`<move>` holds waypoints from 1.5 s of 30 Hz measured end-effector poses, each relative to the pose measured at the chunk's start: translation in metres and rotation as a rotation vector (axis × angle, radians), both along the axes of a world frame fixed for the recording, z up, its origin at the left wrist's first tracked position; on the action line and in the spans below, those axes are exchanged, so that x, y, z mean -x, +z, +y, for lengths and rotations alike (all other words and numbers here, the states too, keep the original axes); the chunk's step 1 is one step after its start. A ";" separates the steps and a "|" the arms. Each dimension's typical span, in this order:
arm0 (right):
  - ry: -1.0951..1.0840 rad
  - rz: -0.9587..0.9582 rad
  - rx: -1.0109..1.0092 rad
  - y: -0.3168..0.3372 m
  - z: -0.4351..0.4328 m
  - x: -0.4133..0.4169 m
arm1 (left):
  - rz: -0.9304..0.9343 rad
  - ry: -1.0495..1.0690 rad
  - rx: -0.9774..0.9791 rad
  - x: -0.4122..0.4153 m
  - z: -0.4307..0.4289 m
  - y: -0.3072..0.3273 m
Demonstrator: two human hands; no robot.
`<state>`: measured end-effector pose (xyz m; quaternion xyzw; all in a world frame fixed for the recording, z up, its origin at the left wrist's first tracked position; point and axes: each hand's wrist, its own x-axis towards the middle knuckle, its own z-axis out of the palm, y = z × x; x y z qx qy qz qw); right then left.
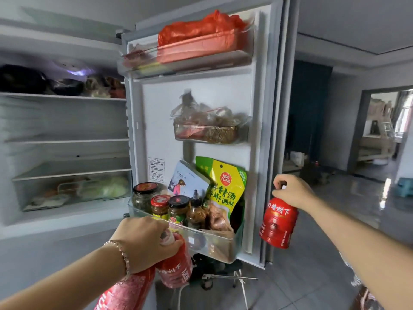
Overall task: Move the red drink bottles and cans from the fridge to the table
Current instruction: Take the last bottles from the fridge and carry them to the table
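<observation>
**Both hands hold red bottles in front of the open fridge door**

The left arm reaches in from the lower left edge, its forearm rising toward the fridge, with a thin gold chain bracelet (121, 253) on the wrist. The left hand (143, 245) is turned back-up, knuckles toward the clear plastic lower door bin (214, 242). Its fingers are curled down and closed round the top of a red plastic drink bottle with white lettering (176, 269). This bottle hangs tilted below the hand, just in front of the bin, and a bit of its cap shows beside the thumb.

A larger red bottle with a pale speckled label (127, 291) lies under the same wrist, touching the first. The hand covers its top, so whether the fingers grip it too cannot be told. Its lower part is cut off by the bottom edge.

The right arm comes in from the right edge and stretches forward, with the wrist bent down. The right hand (292, 193) pinches, with thumb and fingertips, the neck of a squat red bottle with a white band of characters (279, 224). It hangs nearly upright in the air, just right of the white fridge door (156, 121). The fingers hide its cap but for a white sliver.

All three bottles are outside the fridge. The bin holds lidded glass jars (145, 195) and a yellow-green printed pouch (225, 186). The inner shelves (67, 97) are blurred, and what lies on them is hard to make out.
</observation>
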<state>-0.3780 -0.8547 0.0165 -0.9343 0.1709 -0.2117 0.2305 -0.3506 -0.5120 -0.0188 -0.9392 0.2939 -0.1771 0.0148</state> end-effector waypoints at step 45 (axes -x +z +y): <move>0.788 0.049 0.699 0.006 0.656 -0.081 | -0.088 0.788 -0.059 0.042 0.500 -0.021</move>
